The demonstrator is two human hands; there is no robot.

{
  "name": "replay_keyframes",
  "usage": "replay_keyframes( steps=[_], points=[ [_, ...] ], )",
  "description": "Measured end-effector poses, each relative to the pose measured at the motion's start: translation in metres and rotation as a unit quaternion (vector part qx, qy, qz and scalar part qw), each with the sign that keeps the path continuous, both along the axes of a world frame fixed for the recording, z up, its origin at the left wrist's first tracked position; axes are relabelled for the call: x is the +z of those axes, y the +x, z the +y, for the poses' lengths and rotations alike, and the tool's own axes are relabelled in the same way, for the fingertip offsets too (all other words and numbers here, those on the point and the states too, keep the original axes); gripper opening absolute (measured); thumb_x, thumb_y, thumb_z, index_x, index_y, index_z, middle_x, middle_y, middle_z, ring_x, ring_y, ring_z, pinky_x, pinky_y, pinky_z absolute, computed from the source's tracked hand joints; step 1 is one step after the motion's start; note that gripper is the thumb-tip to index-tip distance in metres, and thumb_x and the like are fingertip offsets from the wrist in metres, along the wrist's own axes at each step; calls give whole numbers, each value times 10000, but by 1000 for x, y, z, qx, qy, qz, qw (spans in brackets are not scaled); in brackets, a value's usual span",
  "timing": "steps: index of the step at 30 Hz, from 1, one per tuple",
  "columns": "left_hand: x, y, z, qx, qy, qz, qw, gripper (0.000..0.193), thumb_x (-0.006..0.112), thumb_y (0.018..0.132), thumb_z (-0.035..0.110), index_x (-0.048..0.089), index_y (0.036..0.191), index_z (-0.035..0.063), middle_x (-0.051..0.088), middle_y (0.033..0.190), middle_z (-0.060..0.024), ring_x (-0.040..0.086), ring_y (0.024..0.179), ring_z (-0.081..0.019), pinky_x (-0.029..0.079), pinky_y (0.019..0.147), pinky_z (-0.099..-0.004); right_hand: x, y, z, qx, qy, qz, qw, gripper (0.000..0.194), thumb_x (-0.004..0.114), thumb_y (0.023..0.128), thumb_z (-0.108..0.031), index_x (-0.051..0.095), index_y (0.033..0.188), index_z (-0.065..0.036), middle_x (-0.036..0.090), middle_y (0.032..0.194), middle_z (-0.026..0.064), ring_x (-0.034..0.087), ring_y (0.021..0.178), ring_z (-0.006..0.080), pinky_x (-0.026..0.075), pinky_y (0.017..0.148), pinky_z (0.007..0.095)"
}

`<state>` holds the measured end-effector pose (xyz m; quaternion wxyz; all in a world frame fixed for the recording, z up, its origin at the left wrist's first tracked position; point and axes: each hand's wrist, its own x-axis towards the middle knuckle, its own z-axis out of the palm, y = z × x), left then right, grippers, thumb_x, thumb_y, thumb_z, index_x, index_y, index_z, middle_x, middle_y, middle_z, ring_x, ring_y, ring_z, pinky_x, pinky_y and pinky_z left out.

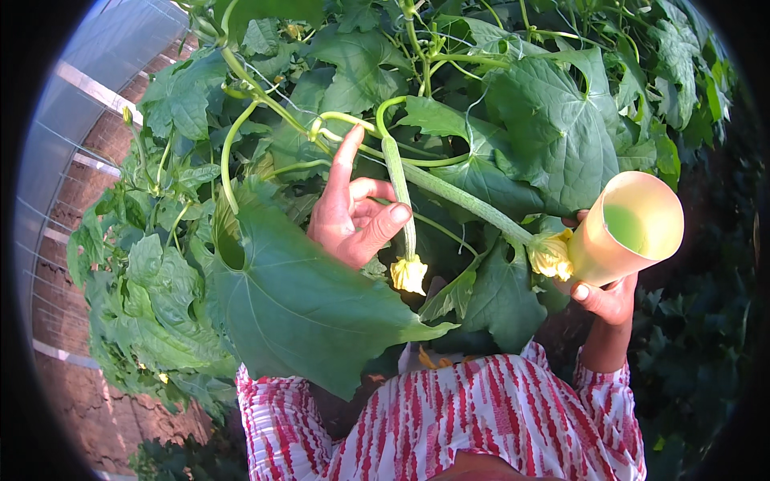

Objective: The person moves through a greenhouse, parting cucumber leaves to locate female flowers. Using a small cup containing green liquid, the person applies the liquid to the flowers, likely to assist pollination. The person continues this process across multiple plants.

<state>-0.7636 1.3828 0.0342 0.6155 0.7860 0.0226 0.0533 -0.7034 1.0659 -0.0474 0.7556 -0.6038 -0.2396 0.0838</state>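
Note:
My left hand [358, 219] is among the vines with its index finger raised against a green stem. Its thumb and other fingers are around a small green loofah-like gourd [397, 174], and whether they touch it is unclear. That gourd hangs with a yellow withered flower [409, 275] at its tip. A longer slender gourd [466, 198] slants down to the right, ending in another yellow flower [550, 255]. In my right hand [607, 288] is a pale yellow cup [625, 231] with green liquid inside, tilted beside that flower. A large leaf [301, 294] hides my left wrist.
Broad leaves [553, 129] and tied vines [258, 90] surround both hands. Thin strings run between the stems. At the left, a translucent sheet wall [108, 42] rises beside bare brown soil [78, 385]. Darker foliage [692, 361] lies at the lower right.

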Motion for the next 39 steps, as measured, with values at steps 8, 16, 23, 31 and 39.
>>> replay_keyframes(
  steps=[8,16,23,31,39],
  points=[
    [22,11,-7,23,-125,32,991,813,684,814,204,203,1437,-1,580,947,-93,577,822,-176,473,767,-300,-23,-11,-4,2,36,25,999,725,839,626,-206,501,1209,61,608,1097,138,606,965,212,485,842,336],
    [39,55,-14,-3,-127,-88,988,638,652,888,183,333,1415,15,608,1061,-137,628,912,-183,500,799,-293,-46,-51,-5,31,-41,66,996,688,849,627,-225,533,1176,43,640,1044,111,616,962,178,474,874,319],
    [42,84,-29,-12,44,-190,981,438,689,879,201,546,1228,-21,628,928,-50,598,814,-90,492,709,-228,-74,-59,3,53,9,-25,998,816,893,545,-147,499,1240,20,636,1122,128,631,1008,208,486,894,351],
    [30,81,-33,-101,188,-155,965,491,612,933,225,462,1375,73,636,1048,-55,610,914,-123,482,809,-255,-59,-59,-16,57,-21,-36,998,830,874,611,-337,478,1260,-5,555,1186,129,564,1071,235,455,916,377],
    [44,38,-26,-190,254,-85,945,641,499,980,274,167,1504,110,464,1373,-122,598,1047,-212,483,918,-356,-19,-73,-7,32,-88,-155,983,302,651,811,-124,616,1065,35,657,1006,142,656,849,218,519,764,301]
  ],
)
